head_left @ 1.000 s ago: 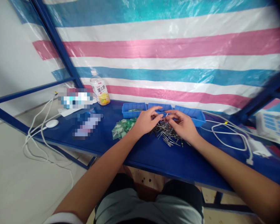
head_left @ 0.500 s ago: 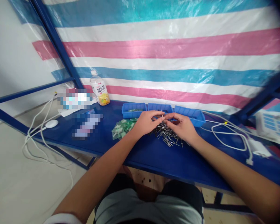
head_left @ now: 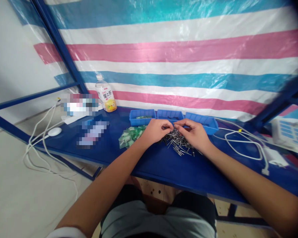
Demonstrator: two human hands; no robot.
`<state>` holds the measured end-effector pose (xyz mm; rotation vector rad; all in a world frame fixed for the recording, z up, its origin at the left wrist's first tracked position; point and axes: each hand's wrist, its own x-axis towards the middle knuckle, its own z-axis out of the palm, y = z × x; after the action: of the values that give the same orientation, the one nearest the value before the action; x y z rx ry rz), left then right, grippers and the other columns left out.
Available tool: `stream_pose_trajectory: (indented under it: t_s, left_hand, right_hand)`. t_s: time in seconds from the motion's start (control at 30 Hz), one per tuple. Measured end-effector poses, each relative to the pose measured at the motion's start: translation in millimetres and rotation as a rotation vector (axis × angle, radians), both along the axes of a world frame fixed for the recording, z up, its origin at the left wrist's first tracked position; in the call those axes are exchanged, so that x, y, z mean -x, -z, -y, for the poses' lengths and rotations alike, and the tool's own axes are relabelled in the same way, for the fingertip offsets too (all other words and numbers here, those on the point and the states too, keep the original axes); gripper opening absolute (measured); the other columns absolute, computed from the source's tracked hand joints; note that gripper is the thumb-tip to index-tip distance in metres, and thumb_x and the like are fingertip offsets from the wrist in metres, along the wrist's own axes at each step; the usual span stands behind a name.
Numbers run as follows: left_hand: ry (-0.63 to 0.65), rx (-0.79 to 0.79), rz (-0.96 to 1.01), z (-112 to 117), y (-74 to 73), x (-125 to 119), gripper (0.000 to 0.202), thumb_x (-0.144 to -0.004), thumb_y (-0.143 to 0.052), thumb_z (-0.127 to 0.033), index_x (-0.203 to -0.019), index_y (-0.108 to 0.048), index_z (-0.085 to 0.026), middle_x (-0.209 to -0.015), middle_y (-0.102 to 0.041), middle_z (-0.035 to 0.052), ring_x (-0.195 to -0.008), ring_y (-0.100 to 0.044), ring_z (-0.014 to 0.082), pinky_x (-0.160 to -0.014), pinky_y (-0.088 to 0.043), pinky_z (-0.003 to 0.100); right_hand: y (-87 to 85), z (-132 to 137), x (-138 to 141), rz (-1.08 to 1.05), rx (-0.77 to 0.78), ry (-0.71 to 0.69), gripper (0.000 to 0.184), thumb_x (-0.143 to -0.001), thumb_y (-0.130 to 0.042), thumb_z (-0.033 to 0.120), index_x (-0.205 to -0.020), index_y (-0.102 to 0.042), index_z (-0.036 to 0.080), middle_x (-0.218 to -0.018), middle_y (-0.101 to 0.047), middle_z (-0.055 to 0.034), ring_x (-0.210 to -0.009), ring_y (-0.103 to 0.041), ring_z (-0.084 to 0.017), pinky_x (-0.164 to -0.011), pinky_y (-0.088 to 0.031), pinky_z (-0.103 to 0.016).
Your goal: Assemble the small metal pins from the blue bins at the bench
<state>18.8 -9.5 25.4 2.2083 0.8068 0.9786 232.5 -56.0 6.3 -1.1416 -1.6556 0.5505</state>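
Note:
My left hand (head_left: 157,130) and my right hand (head_left: 191,133) meet fingertip to fingertip above a heap of thin metal pins (head_left: 180,145) that look like blind rivets. Both are closed in a pinch, thumb against fingers. Whatever sits between the fingertips is too small to make out. Left of the heap, beside my left wrist, lies a pile of small green and clear plastic packets (head_left: 130,136). Behind the hands three blue bins stand in a row: the left bin (head_left: 142,121) with some packets, the middle bin (head_left: 170,114) and the right bin (head_left: 211,127), both partly hidden by my hands.
A drink bottle (head_left: 106,94) stands at the back left of the blue table (head_left: 169,168), near blurred items. White cables and a white adapter (head_left: 276,157) lie on the right. More cables hang over the left edge. A striped plastic sheet (head_left: 164,76) covers the back.
The fingertips have shifted slightly; my left fingers curl in more. A tiny upright piece seen between the fingertips before no longer shows clearly.

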Motion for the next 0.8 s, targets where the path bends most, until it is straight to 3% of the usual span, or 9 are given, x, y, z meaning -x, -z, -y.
stream_pose_trajectory:
  t_s: [0.1, 0.33, 0.53, 0.67, 0.8]
  left_hand:
    - [0.006, 0.014, 0.026, 0.1, -0.1, 0.0, 0.009, -0.092, -0.071, -0.017, -0.095, -0.079, -0.020, -0.095, -0.084, 0.0026, -0.087, -0.078, 0.0172, -0.085, -0.062, 0.032]
    - [-0.021, 0.022, 0.117, -0.8, 0.1, -0.4, 0.020, -0.094, -0.074, -0.022, -0.114, -0.073, -0.023, -0.106, -0.084, 0.0043, -0.095, -0.079, 0.0185, -0.090, -0.061, 0.034]
    - [-0.051, 0.080, 0.161, 0.8, -1.2, -0.7, 0.024, -0.092, -0.079, -0.032, -0.106, -0.063, -0.023, -0.098, -0.084, 0.0031, -0.082, -0.076, 0.0181, -0.076, -0.058, 0.032]
    - [-0.027, 0.113, 0.159, 1.1, -1.3, -0.9, 0.026, -0.093, -0.079, -0.035, -0.110, -0.063, -0.022, -0.099, -0.083, 0.0039, -0.084, -0.078, 0.0186, -0.075, -0.058, 0.031]
    - [-0.046, 0.104, 0.131, 2.6, -1.2, 0.2, 0.028, -0.097, -0.073, -0.040, -0.119, -0.070, -0.021, -0.093, -0.083, 0.0056, -0.081, -0.079, 0.0194, -0.076, -0.061, 0.032]
  right_hand:
    - [0.0, -0.3, -0.6, 0.040, -0.010, 0.038, 0.025, -0.095, -0.075, 0.046, -0.105, -0.081, 0.024, -0.102, -0.081, -0.0077, -0.090, -0.075, -0.025, -0.075, -0.061, -0.040]
    - [0.0, -0.9, -0.2, 0.001, 0.022, 0.009, 0.042, -0.094, -0.076, 0.046, -0.129, -0.073, 0.023, -0.094, -0.080, -0.0053, -0.069, -0.068, -0.018, -0.066, -0.058, -0.036]
    - [1.6, 1.4, 0.8, 0.049, 0.018, -0.091, 0.052, -0.097, -0.071, 0.043, -0.146, -0.066, 0.026, -0.095, -0.079, -0.0034, -0.068, -0.065, -0.017, -0.067, -0.057, -0.036]
    - [2.4, 1.7, 1.0, 0.072, 0.032, -0.113, 0.044, -0.097, -0.071, 0.042, -0.138, -0.071, 0.025, -0.094, -0.079, -0.0042, -0.071, -0.067, -0.018, -0.068, -0.059, -0.036]
    - [1.4, 1.4, -0.1, 0.046, 0.043, -0.019, 0.037, -0.098, -0.070, 0.047, -0.124, -0.074, 0.023, -0.091, -0.080, -0.0050, -0.065, -0.068, -0.018, -0.062, -0.059, -0.035]
